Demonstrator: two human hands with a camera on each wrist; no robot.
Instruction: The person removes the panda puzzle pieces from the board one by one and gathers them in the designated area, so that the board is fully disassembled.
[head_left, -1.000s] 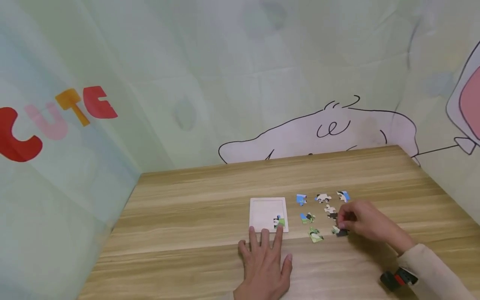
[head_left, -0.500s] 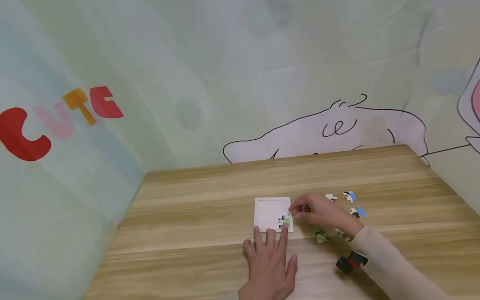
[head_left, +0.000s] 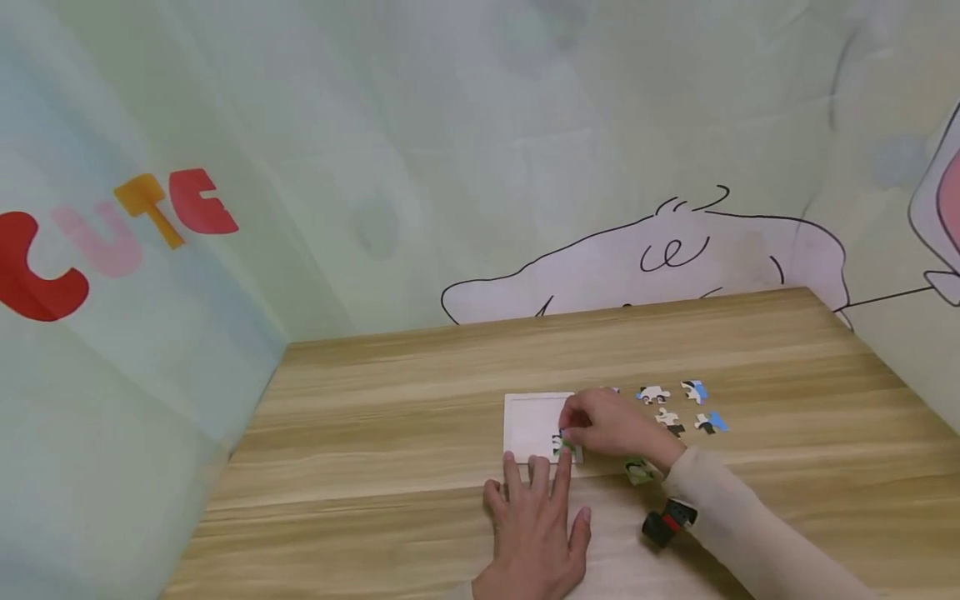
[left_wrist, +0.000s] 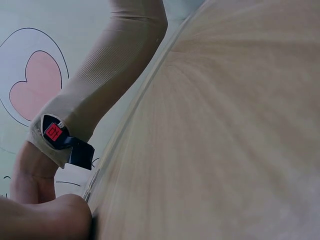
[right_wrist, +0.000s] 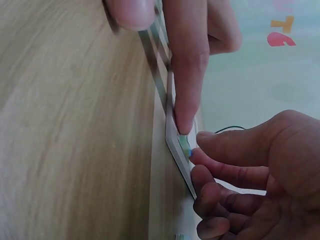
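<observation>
A white square puzzle tray [head_left: 527, 419] lies on the table with one green, white and black jigsaw piece [head_left: 557, 442] in its near right corner. My left hand [head_left: 531, 529] lies flat with its fingers spread, fingertips on the tray's near edge, and one fingertip presses the piece. Reaching in from the right, my right hand [head_left: 615, 425] has thumb and fingers curled at the piece's blue tab. In the right wrist view, those fingers pinch at the blue tip of the jigsaw piece [right_wrist: 184, 144]. The right hand partly covers the tray's right side.
Several loose jigsaw pieces lie to the right, among them a panda-face piece [head_left: 652, 395], a blue one [head_left: 695, 392] and a green one [head_left: 639, 472]. The right hand and sleeve hide some. A printed cloth [head_left: 360, 208] stands behind the wooden table [head_left: 337, 433].
My right hand has moved left from the loose pieces to the tray and come onto the corner piece. The left hand has stayed in place; the view shifted slightly.
</observation>
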